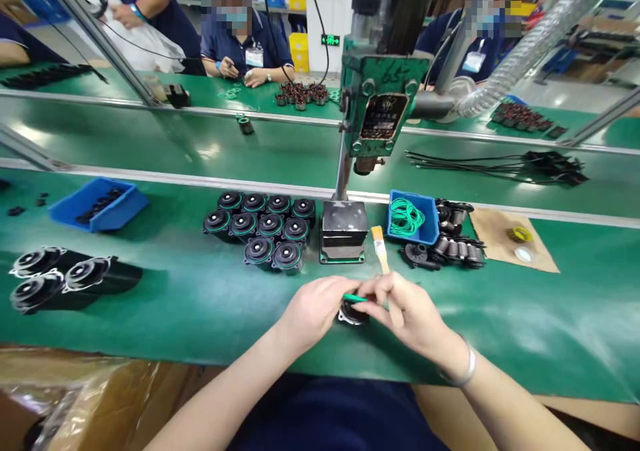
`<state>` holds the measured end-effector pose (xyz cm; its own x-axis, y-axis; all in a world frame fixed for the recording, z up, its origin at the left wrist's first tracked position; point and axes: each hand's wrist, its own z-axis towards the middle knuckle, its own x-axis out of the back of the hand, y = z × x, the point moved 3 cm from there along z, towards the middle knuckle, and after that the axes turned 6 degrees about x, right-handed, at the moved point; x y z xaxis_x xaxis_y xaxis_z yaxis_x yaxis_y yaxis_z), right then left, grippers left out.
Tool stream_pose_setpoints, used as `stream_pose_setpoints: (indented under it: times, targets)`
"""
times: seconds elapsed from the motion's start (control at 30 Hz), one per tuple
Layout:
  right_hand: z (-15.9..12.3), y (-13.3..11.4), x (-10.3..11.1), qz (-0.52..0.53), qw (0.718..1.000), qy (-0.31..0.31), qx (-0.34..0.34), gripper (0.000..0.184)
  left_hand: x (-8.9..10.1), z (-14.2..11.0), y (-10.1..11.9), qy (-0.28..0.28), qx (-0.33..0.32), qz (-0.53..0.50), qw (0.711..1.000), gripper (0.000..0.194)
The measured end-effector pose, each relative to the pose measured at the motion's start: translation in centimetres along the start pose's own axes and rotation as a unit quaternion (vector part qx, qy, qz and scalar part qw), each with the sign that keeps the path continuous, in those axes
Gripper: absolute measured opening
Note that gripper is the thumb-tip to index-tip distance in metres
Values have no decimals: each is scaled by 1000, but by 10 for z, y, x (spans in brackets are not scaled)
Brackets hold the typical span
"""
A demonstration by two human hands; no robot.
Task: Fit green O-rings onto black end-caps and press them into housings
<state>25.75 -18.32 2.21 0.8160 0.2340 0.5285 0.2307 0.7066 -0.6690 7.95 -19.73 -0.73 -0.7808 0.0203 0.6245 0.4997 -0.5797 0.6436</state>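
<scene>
My left hand (316, 309) is closed, its fingertips pinching a green rubber ring (354, 298) at the top of a black motor housing (356, 317). From the other side my right hand (411, 314) reaches the same ring with its thumb and fingertips. A wooden-handled brush (381, 251) is also tucked in the right hand, bristles pointing up and away. The housing stands on the green bench in front of me, with much of it hidden by my fingers.
A green press (377, 104) rises over its metal base (344, 224). Left of it stand several ringed housings (270, 224). A blue bin (433, 217) of green rings, black parts (457, 251) and cardboard (537, 254) lie right. More housings (75, 281) and a blue bin (120, 219) are far left.
</scene>
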Motion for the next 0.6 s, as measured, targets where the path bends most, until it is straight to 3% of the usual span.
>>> stream_pose_setpoints:
  times: [0.17, 0.3, 0.43, 0.53, 0.6]
  targets:
    - [-6, 12, -8, 132, 985, 5, -109, 31, 0, -7, -4, 12, -6, 49, 999, 33]
    - [-11, 16, -9, 207, 962, 58, -166, 35, 0, -13, -5, 15, -2, 52, 999, 36]
    - [-13, 22, 3, 130, 973, 125, -146, 33, 15, -19, -12, 59, 30, 1, 998, 42]
    - [-16, 29, 6, 32, 995, 52, -82, 28, 28, -25, -20, 113, 87, -36, 989, 43]
    - [-20, 34, 4, 31, 998, -28, -51, 25, 27, -26, -23, 108, 97, -44, 988, 34]
